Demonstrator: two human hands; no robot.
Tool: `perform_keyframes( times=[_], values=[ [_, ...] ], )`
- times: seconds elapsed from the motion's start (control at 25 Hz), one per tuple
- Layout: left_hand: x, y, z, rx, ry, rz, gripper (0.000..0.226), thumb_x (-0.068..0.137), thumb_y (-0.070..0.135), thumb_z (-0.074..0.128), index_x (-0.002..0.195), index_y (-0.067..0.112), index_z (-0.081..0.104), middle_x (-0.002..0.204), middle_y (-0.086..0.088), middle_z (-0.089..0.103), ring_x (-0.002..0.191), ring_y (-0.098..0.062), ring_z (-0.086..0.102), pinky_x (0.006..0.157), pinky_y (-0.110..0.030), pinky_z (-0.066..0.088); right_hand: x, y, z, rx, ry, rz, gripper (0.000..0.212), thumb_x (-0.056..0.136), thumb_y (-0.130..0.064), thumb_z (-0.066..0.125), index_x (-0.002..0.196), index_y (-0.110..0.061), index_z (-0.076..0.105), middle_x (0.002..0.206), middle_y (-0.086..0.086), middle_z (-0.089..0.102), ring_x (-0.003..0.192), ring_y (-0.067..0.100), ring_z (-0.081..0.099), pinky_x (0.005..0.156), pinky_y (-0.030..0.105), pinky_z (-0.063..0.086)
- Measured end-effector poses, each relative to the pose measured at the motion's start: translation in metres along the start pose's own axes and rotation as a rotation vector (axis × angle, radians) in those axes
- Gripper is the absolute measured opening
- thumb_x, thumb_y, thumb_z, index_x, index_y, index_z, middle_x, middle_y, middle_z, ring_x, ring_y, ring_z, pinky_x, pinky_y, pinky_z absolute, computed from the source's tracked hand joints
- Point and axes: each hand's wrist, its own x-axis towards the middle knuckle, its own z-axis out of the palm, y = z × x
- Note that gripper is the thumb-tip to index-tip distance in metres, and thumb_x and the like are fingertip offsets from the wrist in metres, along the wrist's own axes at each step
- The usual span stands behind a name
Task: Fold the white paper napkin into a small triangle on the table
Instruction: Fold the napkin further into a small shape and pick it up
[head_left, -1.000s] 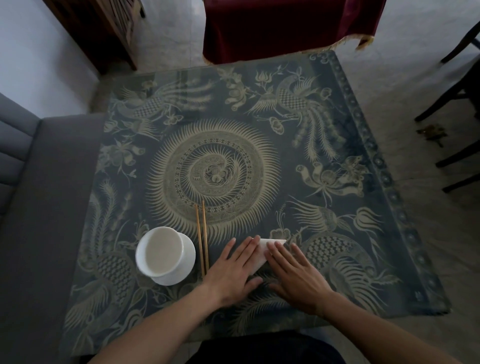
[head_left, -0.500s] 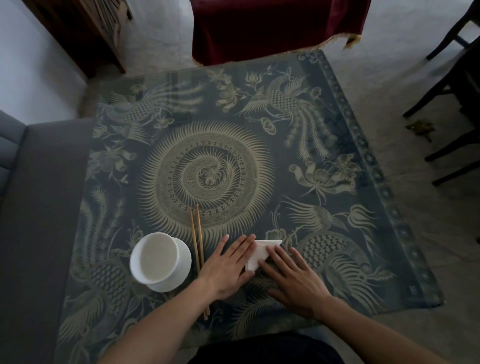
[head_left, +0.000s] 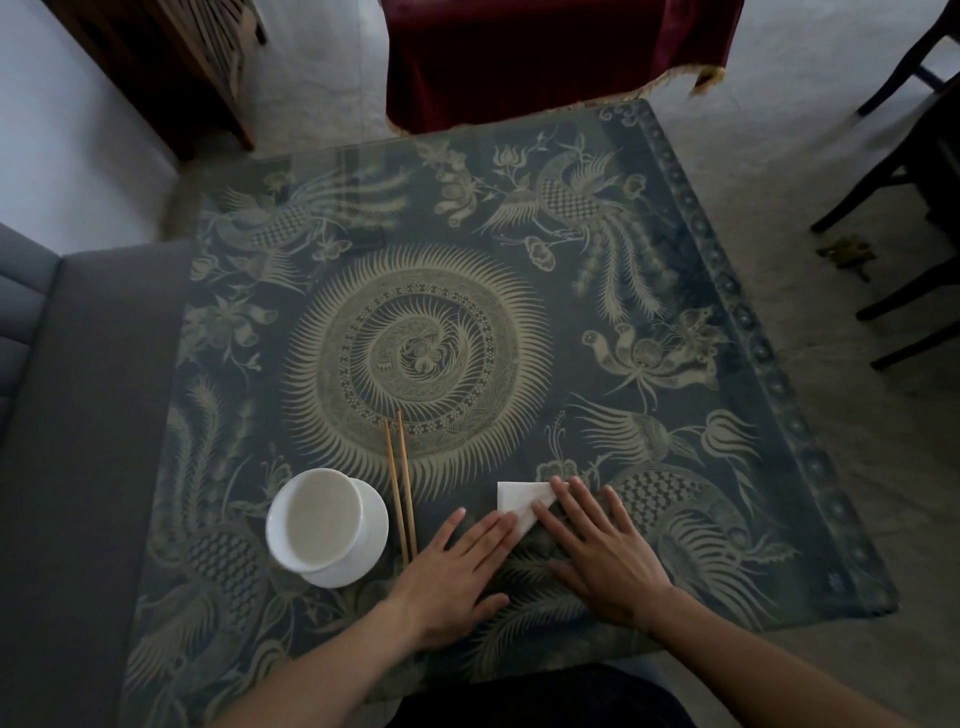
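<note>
Patterned table (head_left: 675, 291): empty cup (head_left: 317, 519) sitting on saucer (head_left: 363, 551); left hand (head_left: 457, 571), right hand (head_left: 602, 551) lying flat, fingers extended, pressing napkin (head_left: 517, 501).

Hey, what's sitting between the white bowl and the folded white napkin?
In the head view, the pair of wooden chopsticks lies between the white bowl and the folded white paper napkin, with the left hand nearer the napkin.

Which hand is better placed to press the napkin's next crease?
Probably the right hand: its fingers lie along the napkin's folded edge, while the left hand touches only its near corner.
</note>
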Motion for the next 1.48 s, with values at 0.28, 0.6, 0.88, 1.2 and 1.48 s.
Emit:
perform_keyframes(
  times=[0.28,0.6,0.88,1.2,1.48],
  values=[
    [-0.026,-0.007,0.004,0.02,-0.065,0.042,0.073,0.097,0.055,0.038,0.154,0.014,0.018,0.162,-0.003,0.018,0.148,-0.02,0.016,0.113,-0.047,0.011,0.002,0.005,-0.001,-0.012,-0.032,-0.007,0.07,0.095,-0.058,0.031,0.155,-0.028,0.011,0.162,0.012,0.009,0.148,0.033,0.006,0.111,0.061,0.009],
    [0.034,-0.012,-0.023,0.006,-0.085,-0.007,0.073,0.099,0.057,0.015,0.153,0.017,-0.014,0.161,0.001,-0.019,0.147,-0.014,-0.021,0.12,-0.043,-0.009,0.008,0.004,-0.007,-0.049,-0.045,-0.034,0.071,0.096,-0.055,0.031,0.155,-0.018,0.016,0.161,0.01,0.012,0.148,0.03,0.003,0.112,0.058,0.007],
    [0.031,-0.019,-0.015,0.033,-0.118,-0.035,0.074,0.097,0.062,0.008,0.152,0.019,-0.017,0.16,0.003,-0.025,0.144,-0.011,-0.026,0.12,-0.045,-0.009,-0.001,0.015,-0.002,-0.043,-0.045,0.005,0.069,0.097,-0.055,0.03,0.155,-0.027,0.007,0.163,0.003,0.006,0.148,0.031,0.001,0.112,0.059,0.004],
    [0.02,-0.021,-0.021,0.02,-0.108,-0.034,0.074,0.098,0.061,0.012,0.155,0.019,-0.007,0.162,-0.001,-0.015,0.148,-0.015,-0.017,0.119,-0.049,-0.007,-0.007,0.016,-0.009,-0.026,-0.062,0.005,0.067,0.094,-0.057,0.034,0.153,-0.028,0.023,0.16,0.002,0.02,0.146,0.034,0.017,0.109,0.062,0.007],
    [0.064,-0.021,-0.049,-0.222,0.18,-0.185,0.046,0.1,0.034,0.045,0.144,0.021,0.04,0.138,0.0,0.049,0.125,-0.02,0.047,0.101,-0.038,0.04,0.017,0.004,-0.021,0.178,0.094,0.226,0.06,0.096,-0.054,0.034,0.147,-0.022,0.038,0.144,0.001,0.048,0.134,0.025,0.04,0.11,0.047,0.031]
  ],
)
